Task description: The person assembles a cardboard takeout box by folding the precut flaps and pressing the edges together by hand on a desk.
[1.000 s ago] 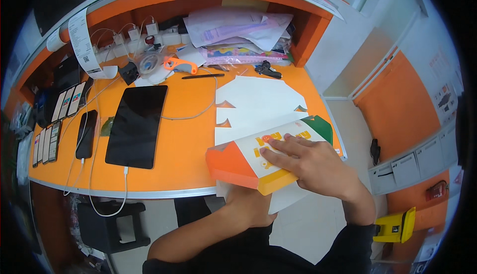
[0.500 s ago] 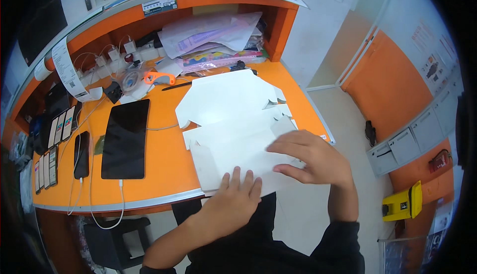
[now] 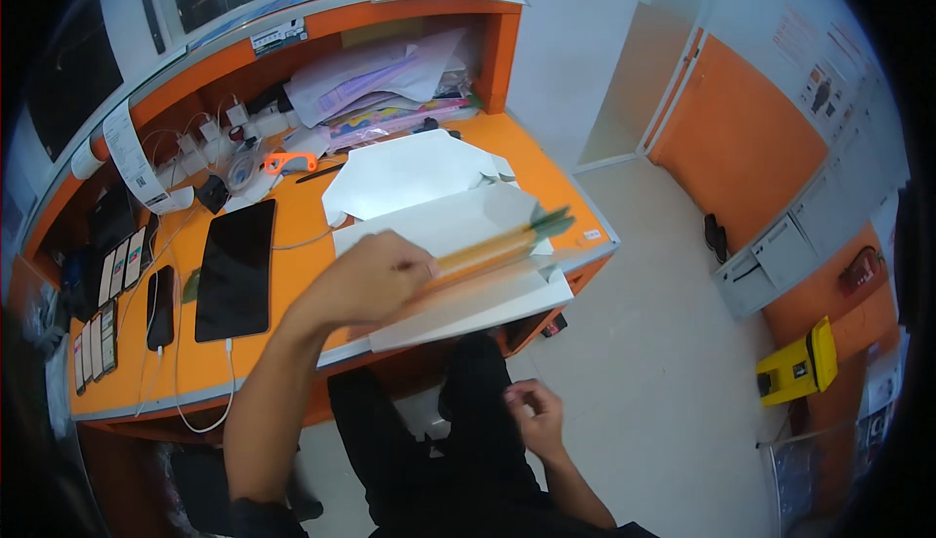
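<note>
A white cardboard box blank (image 3: 419, 179), partly folded, lies on the orange desk with its far flap flat. Its near wall (image 3: 478, 309) stands up at a slant along the desk's front edge. My left hand (image 3: 382, 275) is closed in a fist over the box. From that fist a long, thin yellow-orange strip (image 3: 487, 250) with a green end reaches right across the box; motion blurs it, and its kind cannot be made out. My right hand (image 3: 536, 416) hangs low beside my right thigh, away from the desk, its fingers curled and nothing visible in them.
Left of the box lie a black tablet (image 3: 234, 270) on a white cable, a black phone (image 3: 161, 309) and several more phones. Behind are an orange tape cutter (image 3: 290, 162), chargers and a shelf with plastic packets (image 3: 390, 80). A yellow bin (image 3: 798, 363) stands at the right.
My left hand has risen from the box's near edge and closed on the strip. The right hand has left the box and dropped beside my thigh. The box's near wall now stands up.
</note>
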`<state>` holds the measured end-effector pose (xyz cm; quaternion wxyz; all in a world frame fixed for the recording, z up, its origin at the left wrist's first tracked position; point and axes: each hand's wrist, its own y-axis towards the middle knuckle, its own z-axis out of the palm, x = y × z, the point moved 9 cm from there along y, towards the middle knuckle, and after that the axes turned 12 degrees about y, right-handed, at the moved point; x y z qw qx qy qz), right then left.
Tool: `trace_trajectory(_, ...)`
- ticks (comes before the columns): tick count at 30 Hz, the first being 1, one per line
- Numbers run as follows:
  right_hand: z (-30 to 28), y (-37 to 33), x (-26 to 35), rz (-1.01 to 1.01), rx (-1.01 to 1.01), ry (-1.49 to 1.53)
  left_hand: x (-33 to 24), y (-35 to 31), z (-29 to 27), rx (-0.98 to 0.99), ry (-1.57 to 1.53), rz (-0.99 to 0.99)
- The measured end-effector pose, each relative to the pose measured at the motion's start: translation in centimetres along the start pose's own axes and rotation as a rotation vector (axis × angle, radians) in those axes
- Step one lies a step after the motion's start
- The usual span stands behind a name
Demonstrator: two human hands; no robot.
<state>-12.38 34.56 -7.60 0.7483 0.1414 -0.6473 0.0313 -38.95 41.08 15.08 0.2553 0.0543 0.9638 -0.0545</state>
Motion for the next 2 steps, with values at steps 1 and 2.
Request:
trace_trajectory(1, 0.91, -1.12, -0.50, 0.022, 0.055, -0.059, 0.10, 0.07, -0.45, -0.026, 0.031, -0.054)
trace_trajectory(2, 1.65, -1.99, -0.83, 0.045, 0.110, -0.118, 0.16, 0.08, -0.88, -0.051, 0.061, -0.107)
